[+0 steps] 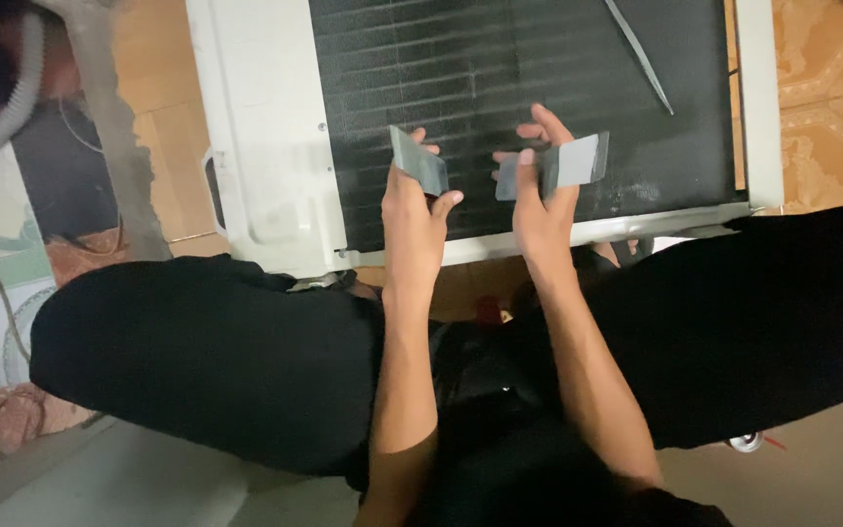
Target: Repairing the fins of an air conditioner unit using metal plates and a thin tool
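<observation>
My left hand (414, 200) is pinched shut on a small grey strip (420, 162), thumb out. My right hand (541, 185) grips a second, longer grey strip (560, 164), fingers partly spread. Both hover just over the black finned panel (500, 68) of a white unit (265, 137) lying on the floor, beyond my black-trousered knees (207, 361).

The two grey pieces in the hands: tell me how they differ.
The grey piece in the left hand is turned at an angle to the camera and looks narrow; the grey piece in the right hand lies face-on and looks longer. The left hand grips its piece from below, while the right hand pinches its piece near the middle, fingers spread. Both are flat, grey and held over the dark finned panel.
</observation>
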